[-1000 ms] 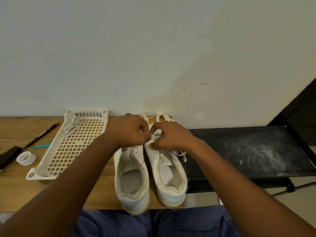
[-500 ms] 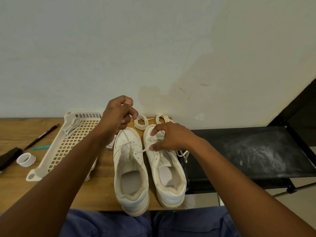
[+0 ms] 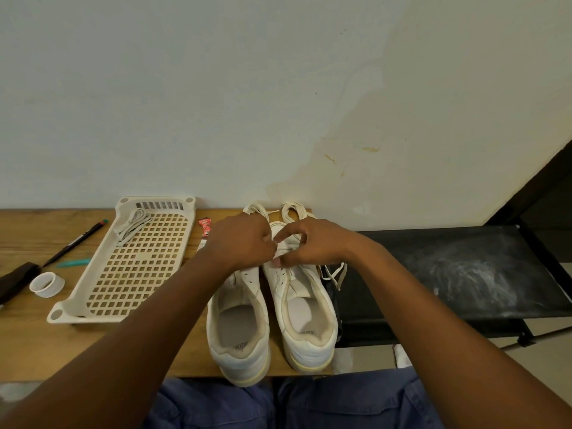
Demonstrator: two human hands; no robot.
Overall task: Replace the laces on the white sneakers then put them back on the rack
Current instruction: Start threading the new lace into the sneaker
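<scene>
Two white sneakers stand side by side on the wooden table, heels toward me: the left sneaker (image 3: 238,329) and the right sneaker (image 3: 305,317). My left hand (image 3: 240,241) and my right hand (image 3: 312,243) meet over the right sneaker's eyelets, both pinching its white lace (image 3: 284,246). A loose end of that lace (image 3: 335,274) hangs off the shoe's right side. Two coiled white laces (image 3: 294,209) lie behind the toes by the wall. Another bundled lace (image 3: 131,226) rests in the cream perforated tray (image 3: 93,305).
A black shoe rack shelf (image 3: 448,274), dusted white, stands right of the table. Left of the tray lie a black pen (image 3: 74,243), a teal pen (image 3: 74,263), a white tape roll (image 3: 46,284) and a dark object (image 3: 14,281). A small red wrapper (image 3: 205,227) sits beside the tray.
My left hand, lifted up and left with the lace half a second ago, has come back down to meet my right hand over the right sneaker.
</scene>
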